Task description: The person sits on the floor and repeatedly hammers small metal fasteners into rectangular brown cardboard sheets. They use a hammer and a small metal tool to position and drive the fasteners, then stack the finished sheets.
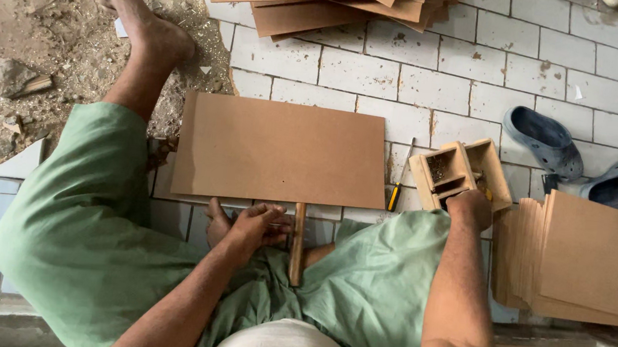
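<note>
Soft, even daylight; no glare, only faint shadows under the brown board and beside the sandals. Focus sharp at centre; slight wide-angle bending toward frame edges.

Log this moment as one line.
left hand: steadying wooden stick under brown board | right hand: reaching into small wooden box

Bare tiles lie open beyond the board; clogs probably crowd the right.
</note>
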